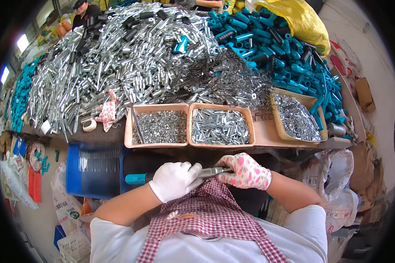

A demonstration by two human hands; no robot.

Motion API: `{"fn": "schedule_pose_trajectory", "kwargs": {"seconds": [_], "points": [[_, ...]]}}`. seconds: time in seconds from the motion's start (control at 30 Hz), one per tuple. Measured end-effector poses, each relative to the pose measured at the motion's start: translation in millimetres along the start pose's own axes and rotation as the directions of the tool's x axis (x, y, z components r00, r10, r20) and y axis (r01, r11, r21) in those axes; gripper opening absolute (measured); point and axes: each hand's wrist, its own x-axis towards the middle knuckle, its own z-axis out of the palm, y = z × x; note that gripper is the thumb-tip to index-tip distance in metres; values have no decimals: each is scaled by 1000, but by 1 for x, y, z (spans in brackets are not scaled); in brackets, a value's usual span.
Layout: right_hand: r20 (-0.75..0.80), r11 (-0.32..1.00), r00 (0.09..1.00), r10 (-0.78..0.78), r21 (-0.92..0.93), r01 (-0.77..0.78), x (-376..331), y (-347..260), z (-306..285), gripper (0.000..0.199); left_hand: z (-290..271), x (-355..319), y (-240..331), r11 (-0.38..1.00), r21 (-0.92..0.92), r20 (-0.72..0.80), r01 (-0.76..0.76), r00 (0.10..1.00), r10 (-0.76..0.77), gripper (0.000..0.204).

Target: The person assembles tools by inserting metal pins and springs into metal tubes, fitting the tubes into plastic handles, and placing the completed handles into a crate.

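Observation:
My left hand (173,180), in a white glove, is closed around a hand tool with a teal-and-black handle (137,179) and a silver metal body (213,172). The handle points left, and the metal end reaches toward my right hand (245,172). That hand wears a white glove with pink spots; its fingers are closed on the tool's metal end, and whether they also pinch a small part is hidden. Just beyond my hands stand a tray of small metal pieces (157,143) and a tray of short metal pins (221,143).
A third tray (306,139) of small metal parts stands to the right. Behind rise heaps of silver metal tubes (131,57), dark springs (245,74) and teal handles (289,74). A blue bin (94,179) with metal rods sits at left. A person (85,13) is at far left.

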Motion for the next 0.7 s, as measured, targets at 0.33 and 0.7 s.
{"fn": "schedule_pose_trajectory", "kwargs": {"seconds": [0.33, 0.7], "points": [[-343, 933, 871, -351, -201, 297, -25, 31, 32, 34, 29, 19, 4, 960, -278, 86, -27, 995, 53, 32], [-460, 995, 887, -37, -100, -10, -105, 55, 75, 53, 66, 58, 31, 904, -325, 276, -279, 886, 373, 36]]}}
